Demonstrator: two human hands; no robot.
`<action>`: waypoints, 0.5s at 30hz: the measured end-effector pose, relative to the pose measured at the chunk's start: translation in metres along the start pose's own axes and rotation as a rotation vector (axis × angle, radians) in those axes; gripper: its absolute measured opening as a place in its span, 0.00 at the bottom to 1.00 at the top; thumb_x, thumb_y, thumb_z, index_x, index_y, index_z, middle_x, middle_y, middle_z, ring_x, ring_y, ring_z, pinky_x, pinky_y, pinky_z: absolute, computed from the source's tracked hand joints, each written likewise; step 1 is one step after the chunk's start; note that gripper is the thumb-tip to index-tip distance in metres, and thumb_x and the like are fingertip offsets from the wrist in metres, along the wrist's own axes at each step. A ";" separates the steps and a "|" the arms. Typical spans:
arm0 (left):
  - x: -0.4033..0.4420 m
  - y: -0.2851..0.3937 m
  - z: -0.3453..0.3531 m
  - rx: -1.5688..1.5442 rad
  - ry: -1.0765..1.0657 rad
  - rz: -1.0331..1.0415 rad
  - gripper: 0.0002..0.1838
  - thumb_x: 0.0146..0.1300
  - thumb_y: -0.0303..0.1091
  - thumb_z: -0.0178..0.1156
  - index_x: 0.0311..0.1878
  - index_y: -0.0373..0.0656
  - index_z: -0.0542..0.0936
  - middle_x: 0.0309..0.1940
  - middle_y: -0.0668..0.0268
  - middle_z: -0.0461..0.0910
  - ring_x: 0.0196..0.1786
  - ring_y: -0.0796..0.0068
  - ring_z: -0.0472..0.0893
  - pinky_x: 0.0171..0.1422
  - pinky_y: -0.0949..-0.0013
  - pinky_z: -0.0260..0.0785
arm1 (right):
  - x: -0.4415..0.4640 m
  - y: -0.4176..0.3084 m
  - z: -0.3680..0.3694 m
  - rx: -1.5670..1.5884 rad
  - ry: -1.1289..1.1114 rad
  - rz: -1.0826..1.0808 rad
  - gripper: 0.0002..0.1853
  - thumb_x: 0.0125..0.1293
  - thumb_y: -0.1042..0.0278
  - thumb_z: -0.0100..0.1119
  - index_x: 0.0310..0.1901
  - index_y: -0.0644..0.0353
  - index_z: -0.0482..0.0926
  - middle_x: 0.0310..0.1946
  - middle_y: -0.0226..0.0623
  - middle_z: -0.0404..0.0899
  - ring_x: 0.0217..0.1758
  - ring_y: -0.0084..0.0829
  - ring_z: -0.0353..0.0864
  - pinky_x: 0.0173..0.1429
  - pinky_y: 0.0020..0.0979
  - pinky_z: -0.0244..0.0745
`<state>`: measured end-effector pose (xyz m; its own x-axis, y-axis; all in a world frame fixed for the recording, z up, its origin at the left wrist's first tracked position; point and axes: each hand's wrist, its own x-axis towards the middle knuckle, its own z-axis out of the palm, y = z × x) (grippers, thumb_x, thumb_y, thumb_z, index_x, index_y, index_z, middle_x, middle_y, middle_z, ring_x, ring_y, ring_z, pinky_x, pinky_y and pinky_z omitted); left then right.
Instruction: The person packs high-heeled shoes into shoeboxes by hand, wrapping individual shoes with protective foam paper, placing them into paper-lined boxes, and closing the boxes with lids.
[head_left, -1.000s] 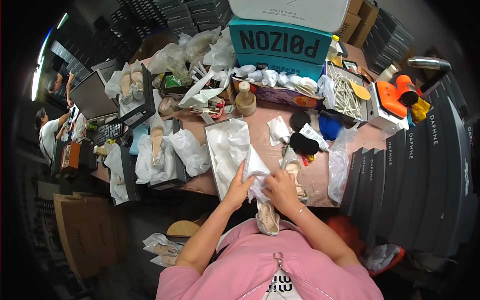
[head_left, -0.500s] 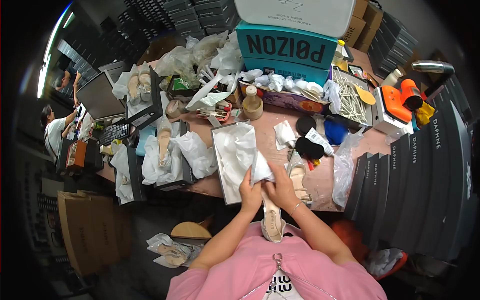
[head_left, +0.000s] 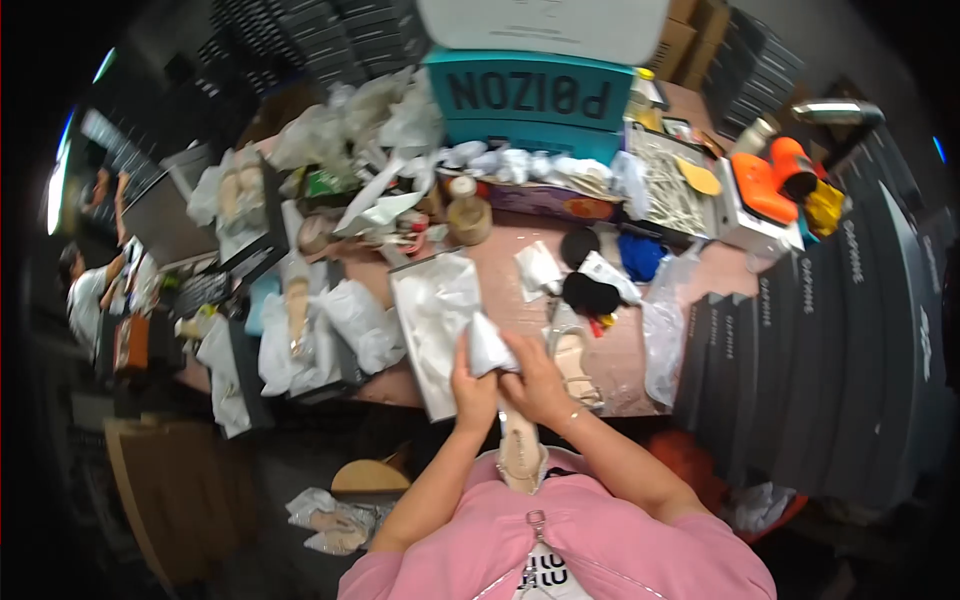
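My left hand (head_left: 474,388) is closed on the left side of a shoe's front part, which is wrapped in white paper (head_left: 489,346). From the right, my right hand (head_left: 534,380) grips the same wrapped part. The shoe (head_left: 521,455) points its open heel end toward my body, its pale insole facing up. Just beyond my left hand lies an open shoebox (head_left: 435,300) lined with white tissue. A second shoe (head_left: 572,362) rests on the table to the right of my right hand. The picture is slightly blurred.
Open boxes with shoes and tissue (head_left: 297,320) stand at left. Dark shoeboxes (head_left: 800,350) line the right. A teal box (head_left: 530,95), a jar (head_left: 468,220) and a tray of white sticks (head_left: 668,190) are behind. A person (head_left: 88,290) is at far left.
Both hands have come together around the shoe's paper-wrapped front; the right hand earlier worked at the paper's edge. The white wrap now looks tighter and more pointed. The whole view has shifted slightly.
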<state>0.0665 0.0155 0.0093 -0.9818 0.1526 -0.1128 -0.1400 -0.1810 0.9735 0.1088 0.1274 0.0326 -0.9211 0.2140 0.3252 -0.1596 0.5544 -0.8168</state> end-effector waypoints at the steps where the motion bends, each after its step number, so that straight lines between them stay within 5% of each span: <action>1: -0.012 0.017 0.006 -0.076 0.030 -0.001 0.35 0.55 0.15 0.56 0.69 0.35 0.59 0.55 0.60 0.72 0.56 0.70 0.73 0.61 0.69 0.67 | 0.001 -0.003 -0.002 0.014 -0.017 0.042 0.31 0.52 0.76 0.56 0.61 0.62 0.66 0.50 0.53 0.71 0.52 0.53 0.72 0.58 0.42 0.68; 4: -0.007 -0.009 -0.011 -0.262 0.066 -0.272 0.26 0.61 0.22 0.54 0.64 0.35 0.64 0.53 0.60 0.73 0.55 0.70 0.73 0.57 0.70 0.68 | 0.009 -0.001 0.001 0.149 -0.115 0.044 0.28 0.58 0.72 0.54 0.63 0.61 0.66 0.49 0.52 0.72 0.53 0.51 0.72 0.57 0.43 0.68; 6: 0.027 -0.022 -0.039 -0.171 0.137 -0.251 0.26 0.62 0.22 0.54 0.64 0.35 0.64 0.54 0.60 0.72 0.56 0.68 0.73 0.59 0.68 0.66 | 0.018 0.004 -0.024 -0.028 -0.193 -0.050 0.26 0.63 0.69 0.54 0.64 0.62 0.65 0.52 0.54 0.71 0.54 0.51 0.72 0.60 0.41 0.67; 7: 0.049 -0.031 -0.057 -0.066 0.158 -0.192 0.28 0.61 0.22 0.54 0.66 0.35 0.62 0.55 0.59 0.72 0.56 0.66 0.73 0.60 0.67 0.65 | 0.017 0.013 -0.039 -0.131 -0.023 -0.068 0.28 0.65 0.66 0.55 0.64 0.64 0.63 0.56 0.55 0.70 0.58 0.49 0.71 0.64 0.38 0.65; 9: 0.070 0.015 -0.055 0.077 0.017 -0.083 0.34 0.61 0.24 0.57 0.69 0.36 0.57 0.58 0.58 0.70 0.58 0.64 0.72 0.64 0.65 0.62 | 0.004 0.073 -0.073 0.026 0.334 0.359 0.29 0.65 0.64 0.56 0.65 0.67 0.62 0.61 0.54 0.68 0.64 0.48 0.68 0.68 0.37 0.60; 11: 0.072 0.032 -0.056 0.568 0.152 0.234 0.38 0.62 0.25 0.58 0.72 0.39 0.52 0.60 0.57 0.69 0.58 0.64 0.72 0.65 0.65 0.61 | -0.029 0.128 -0.122 -0.452 0.569 0.472 0.32 0.63 0.66 0.58 0.65 0.70 0.60 0.64 0.56 0.63 0.67 0.51 0.63 0.71 0.39 0.57; 12: 0.063 0.055 -0.042 0.644 0.164 0.301 0.33 0.63 0.24 0.57 0.70 0.39 0.58 0.59 0.59 0.70 0.59 0.67 0.72 0.65 0.66 0.62 | -0.050 0.152 -0.142 -0.508 0.540 0.619 0.35 0.61 0.66 0.60 0.66 0.70 0.57 0.65 0.58 0.60 0.67 0.53 0.62 0.70 0.41 0.57; 13: 0.059 0.053 -0.037 0.648 0.158 0.297 0.33 0.63 0.24 0.57 0.70 0.39 0.58 0.59 0.59 0.70 0.59 0.67 0.72 0.65 0.66 0.62 | -0.073 0.174 -0.150 -0.513 0.516 0.715 0.36 0.60 0.66 0.60 0.67 0.70 0.56 0.64 0.60 0.62 0.66 0.55 0.63 0.69 0.42 0.58; 15: 0.054 0.049 -0.024 0.276 -0.217 0.043 0.27 0.63 0.24 0.57 0.66 0.38 0.65 0.58 0.59 0.71 0.59 0.68 0.72 0.63 0.67 0.64 | -0.097 0.202 -0.152 -0.519 0.490 0.792 0.38 0.59 0.67 0.61 0.67 0.69 0.55 0.62 0.62 0.63 0.65 0.57 0.64 0.69 0.44 0.60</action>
<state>0.0031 -0.0080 0.0464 -0.9319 0.3586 -0.0543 -0.0300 0.0729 0.9969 0.2198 0.3405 -0.0912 -0.4343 0.8998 0.0413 0.6994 0.3657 -0.6141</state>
